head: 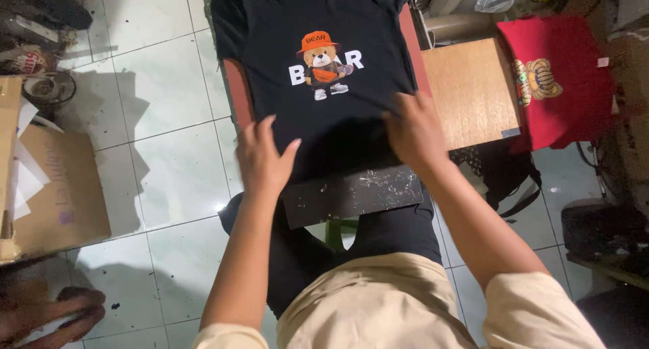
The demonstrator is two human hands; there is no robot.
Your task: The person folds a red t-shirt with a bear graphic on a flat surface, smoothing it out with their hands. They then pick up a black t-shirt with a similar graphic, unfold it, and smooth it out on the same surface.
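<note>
A black t-shirt (324, 25) with a cartoon bear print (323, 65) lies stretched over a reddish board (236, 92). My left hand (262, 156) rests flat on the shirt's lower left part, fingers spread. My right hand (414, 127) presses on the shirt's lower right part, fingers bent at the fabric. Below the hem a dark, scuffed plate end (351, 195) sticks out towards me.
A wooden board (466, 92) sits to the right, with a red printed shirt (561, 79) beside it. A cardboard box (54, 193) stands on the white tiled floor (162, 119) at the left. Dark bags (503, 173) lie at the right.
</note>
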